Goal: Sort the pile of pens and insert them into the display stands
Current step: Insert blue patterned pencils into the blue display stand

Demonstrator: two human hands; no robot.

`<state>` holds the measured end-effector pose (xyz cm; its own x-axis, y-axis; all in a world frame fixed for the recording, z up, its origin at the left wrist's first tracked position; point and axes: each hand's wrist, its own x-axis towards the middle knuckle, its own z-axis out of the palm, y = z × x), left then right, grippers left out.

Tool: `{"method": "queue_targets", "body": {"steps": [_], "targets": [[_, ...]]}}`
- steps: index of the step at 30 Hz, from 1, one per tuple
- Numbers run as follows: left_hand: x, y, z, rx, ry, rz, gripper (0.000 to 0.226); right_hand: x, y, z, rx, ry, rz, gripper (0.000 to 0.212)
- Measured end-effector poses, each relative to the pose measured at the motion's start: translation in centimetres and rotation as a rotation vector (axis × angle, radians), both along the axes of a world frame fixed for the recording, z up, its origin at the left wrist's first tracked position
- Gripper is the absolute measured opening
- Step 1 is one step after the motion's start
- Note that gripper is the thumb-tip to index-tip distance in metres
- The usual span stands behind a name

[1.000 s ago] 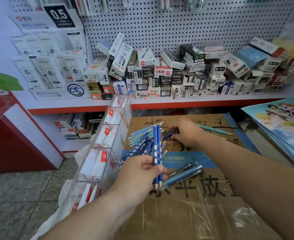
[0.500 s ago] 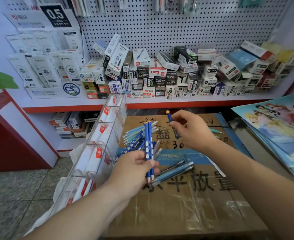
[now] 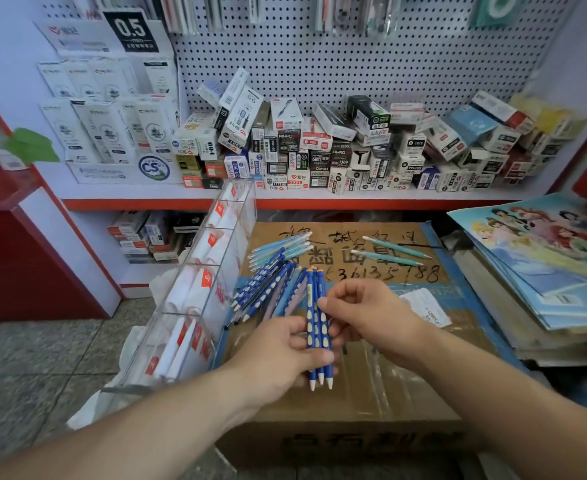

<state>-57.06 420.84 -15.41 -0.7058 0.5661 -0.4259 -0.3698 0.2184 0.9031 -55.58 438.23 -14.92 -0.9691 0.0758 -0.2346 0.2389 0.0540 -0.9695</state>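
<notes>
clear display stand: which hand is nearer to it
Left. The left hand sits just right of the clear display stand; the right hand is farther right, past the blue pens.

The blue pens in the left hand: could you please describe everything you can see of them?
Three blue pens, plastic-looking, dark bodies with pale oval dimples, white tips toward the person, yellowish ends away. Held side by side over the cardboard box, gripped by the left hand, pinched higher up by the right hand.
</notes>
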Motion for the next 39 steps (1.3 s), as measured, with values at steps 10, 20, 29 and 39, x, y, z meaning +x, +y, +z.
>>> {"method": "queue_targets", "body": {"steps": [10,20,29,39], "targets": [[1.5,-3.8,-1.0,-0.12,-0.128,0.213,0.017,-3.0,0.1,-2.7,0.548,0.153,-0.051,0.009],[0.9,-3.5,-3.7,-0.143,-0.047,0.323,0.014,-11.5,0.1,-3.6,0.829,0.187,0.178,0.03],[0.3,-4.0,-3.8,-0.066,-0.117,0.313,0.011,-13.8,1.0,-3.4,0.942,0.196,0.355,0.01],[0.2,-4.3,-4.4,-0.022,-0.135,0.309,0.012,-12.9,1.0,-2.3,1.02,0.14,0.522,0.014]]}}
